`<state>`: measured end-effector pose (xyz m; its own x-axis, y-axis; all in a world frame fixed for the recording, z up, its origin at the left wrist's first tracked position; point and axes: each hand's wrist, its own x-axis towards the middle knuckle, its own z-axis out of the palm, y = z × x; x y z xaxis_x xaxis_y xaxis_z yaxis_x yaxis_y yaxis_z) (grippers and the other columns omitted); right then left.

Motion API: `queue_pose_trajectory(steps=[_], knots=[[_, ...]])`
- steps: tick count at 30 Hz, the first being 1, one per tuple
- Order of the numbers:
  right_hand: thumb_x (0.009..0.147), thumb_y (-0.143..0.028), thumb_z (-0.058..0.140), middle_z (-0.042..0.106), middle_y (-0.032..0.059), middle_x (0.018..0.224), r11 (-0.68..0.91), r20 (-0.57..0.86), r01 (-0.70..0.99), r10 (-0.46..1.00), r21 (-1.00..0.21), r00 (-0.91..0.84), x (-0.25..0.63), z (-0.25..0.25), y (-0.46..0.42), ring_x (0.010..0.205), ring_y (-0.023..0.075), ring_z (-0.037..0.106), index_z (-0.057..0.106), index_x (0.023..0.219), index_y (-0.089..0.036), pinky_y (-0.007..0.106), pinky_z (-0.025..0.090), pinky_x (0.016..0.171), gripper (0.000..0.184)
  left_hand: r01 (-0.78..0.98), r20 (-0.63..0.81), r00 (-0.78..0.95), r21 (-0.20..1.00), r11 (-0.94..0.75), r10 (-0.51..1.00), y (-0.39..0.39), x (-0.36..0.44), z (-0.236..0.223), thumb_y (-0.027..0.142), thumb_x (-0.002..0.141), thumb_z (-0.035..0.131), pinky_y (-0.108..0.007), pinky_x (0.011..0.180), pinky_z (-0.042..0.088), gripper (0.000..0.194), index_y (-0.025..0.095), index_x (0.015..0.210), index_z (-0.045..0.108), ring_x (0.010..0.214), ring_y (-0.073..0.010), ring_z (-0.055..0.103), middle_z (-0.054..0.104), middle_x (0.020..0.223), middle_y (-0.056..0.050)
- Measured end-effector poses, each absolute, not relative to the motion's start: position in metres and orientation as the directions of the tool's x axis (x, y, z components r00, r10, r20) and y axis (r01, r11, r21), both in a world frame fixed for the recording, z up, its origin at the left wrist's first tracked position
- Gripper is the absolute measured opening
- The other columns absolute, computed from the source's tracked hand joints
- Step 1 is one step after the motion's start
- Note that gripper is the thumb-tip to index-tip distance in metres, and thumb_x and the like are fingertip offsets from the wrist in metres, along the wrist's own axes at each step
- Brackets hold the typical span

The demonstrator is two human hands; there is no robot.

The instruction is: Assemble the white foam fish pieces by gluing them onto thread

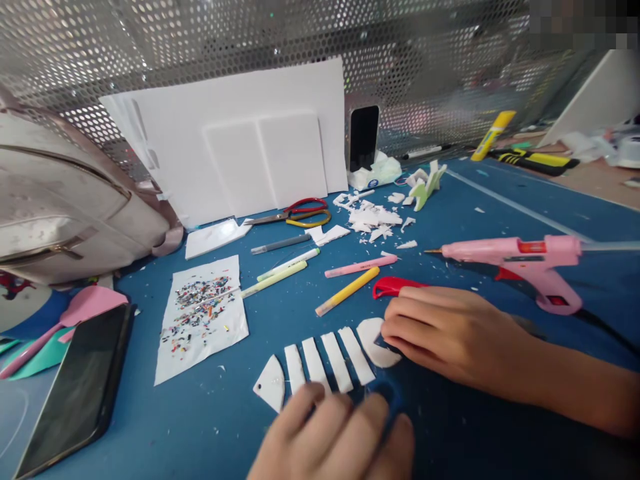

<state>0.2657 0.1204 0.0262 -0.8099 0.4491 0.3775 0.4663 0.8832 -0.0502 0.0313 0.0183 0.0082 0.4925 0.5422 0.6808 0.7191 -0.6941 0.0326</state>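
White foam pieces lie in a fish-like row on the blue table: a pointed head piece (pixel 271 384) with a dark dot, several strips (pixel 337 362), and a rounded piece (pixel 377 343) on the right. My left hand (pixel 335 437), slightly blurred, is over the strips' lower ends with fingers bent and thumb apart, holding nothing visible. My right hand (pixel 445 327) has its fingers pressed together at the rounded piece's right edge. Something small and dark shows under its fingertips, too hidden to name. Just behind that hand lies a red-handled tool (pixel 395 287), partly covered.
A pink glue gun (pixel 510 257) lies at the right with its cord. Several pens (pixel 347 291), scissors (pixel 295 215) and white scraps (pixel 373 219) are farther back. Coloured bits cover a paper sheet (pixel 235 340). A phone (pixel 75 393) lies left; white boards (pixel 175 167) stand behind.
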Motion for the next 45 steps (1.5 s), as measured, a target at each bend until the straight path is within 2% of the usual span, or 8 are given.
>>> queue_pose_trajectory(steps=[2, 4, 6, 10, 18, 22, 36, 45], knots=[[0.103, -0.024, 0.047, 0.063, 0.0028, 0.083, 0.883, 0.374, 0.465, 0.453, -0.062, -0.809, 0.266, 0.026, 0.120, 0.077, 0.0193, 0.053, 0.063, 0.090, -0.019, 0.033, 0.038, 0.074, 0.021, 0.681, 0.492, 0.594, 0.115, -0.724, 0.637, 0.033, 0.017, 0.027, 0.034, 0.102, 0.053, -0.035, 0.083, 0.052, 0.027, 0.021, 0.123, 0.065, 0.094, -0.0187, 0.068, 0.073, 0.116, -0.001], [0.104, -0.026, 0.047, 0.062, 0.0029, 0.083, 0.879, 0.360, 0.472, 0.465, -0.075, -0.809, 0.267, 0.027, 0.120, 0.076, 0.0192, 0.052, 0.063, 0.090, -0.020, 0.032, 0.037, 0.072, 0.022, 0.675, 0.494, 0.538, 0.233, -0.700, 0.683, 0.042, 0.008, 0.040, 0.034, 0.102, 0.049, -0.035, 0.086, 0.050, 0.030, 0.016, 0.123, 0.062, 0.103, -0.0206, 0.064, 0.071, 0.121, -0.004], [0.104, -0.026, 0.045, 0.062, 0.0028, 0.083, 0.875, 0.350, 0.478, 0.474, -0.082, -0.808, 0.266, 0.028, 0.120, 0.076, 0.0192, 0.052, 0.062, 0.090, -0.020, 0.032, 0.036, 0.072, 0.023, 0.673, 0.447, 0.602, 0.162, -0.722, 0.661, 0.043, 0.007, 0.043, 0.033, 0.102, 0.050, -0.036, 0.090, 0.047, 0.029, 0.018, 0.122, 0.064, 0.104, -0.0208, 0.063, 0.070, 0.127, -0.002], [0.104, -0.024, 0.045, 0.062, 0.0027, 0.083, 0.875, 0.346, 0.475, 0.478, -0.099, -0.808, 0.265, 0.029, 0.119, 0.078, 0.0192, 0.053, 0.063, 0.089, -0.019, 0.032, 0.037, 0.073, 0.024, 0.619, 0.549, 0.693, -0.122, -0.776, 0.467, 0.030, 0.023, 0.027, 0.040, 0.107, 0.043, -0.034, 0.088, 0.043, 0.035, 0.021, 0.111, 0.072, 0.094, -0.0162, 0.062, 0.074, 0.117, 0.003], [0.103, -0.022, 0.045, 0.062, 0.0035, 0.084, 0.880, 0.345, 0.463, 0.468, -0.102, -0.814, 0.267, 0.031, 0.117, 0.077, 0.0188, 0.055, 0.064, 0.089, -0.018, 0.032, 0.039, 0.071, 0.024, 0.620, 0.544, 0.742, -0.335, -0.710, 0.392, 0.024, 0.043, 0.022, 0.038, 0.107, 0.044, -0.029, 0.084, 0.042, 0.037, 0.018, 0.115, 0.073, 0.096, -0.0150, 0.058, 0.077, 0.113, -0.002], [0.103, -0.022, 0.044, 0.063, 0.0035, 0.083, 0.878, 0.342, 0.466, 0.474, -0.109, -0.812, 0.267, 0.031, 0.117, 0.077, 0.0184, 0.055, 0.065, 0.089, -0.019, 0.031, 0.039, 0.071, 0.025, 0.644, 0.586, 0.710, -0.317, -0.696, 0.390, 0.023, 0.046, 0.019, 0.038, 0.108, 0.040, -0.030, 0.086, 0.041, 0.041, 0.016, 0.113, 0.074, 0.095, -0.0185, 0.061, 0.077, 0.109, -0.006], [0.103, -0.021, 0.045, 0.063, 0.0029, 0.083, 0.880, 0.360, 0.463, 0.468, -0.106, -0.807, 0.267, 0.030, 0.117, 0.077, 0.0183, 0.055, 0.064, 0.089, -0.019, 0.031, 0.040, 0.073, 0.023, 0.642, 0.604, 0.702, -0.307, -0.703, 0.377, 0.024, 0.052, 0.011, 0.042, 0.110, 0.032, -0.035, 0.102, 0.042, 0.047, 0.019, 0.111, 0.073, 0.104, -0.0208, 0.068, 0.078, 0.107, -0.004], [0.103, -0.023, 0.046, 0.063, 0.0029, 0.084, 0.868, 0.356, 0.481, 0.491, -0.122, -0.795, 0.267, 0.029, 0.117, 0.078, 0.0185, 0.056, 0.064, 0.090, -0.019, 0.031, 0.040, 0.074, 0.023, 0.684, 0.647, 0.635, -0.216, -0.697, 0.422, 0.022, 0.057, 0.002, 0.037, 0.110, 0.026, -0.038, 0.100, 0.044, 0.050, 0.018, 0.108, 0.072, 0.102, -0.0231, 0.073, 0.078, 0.107, -0.005]])
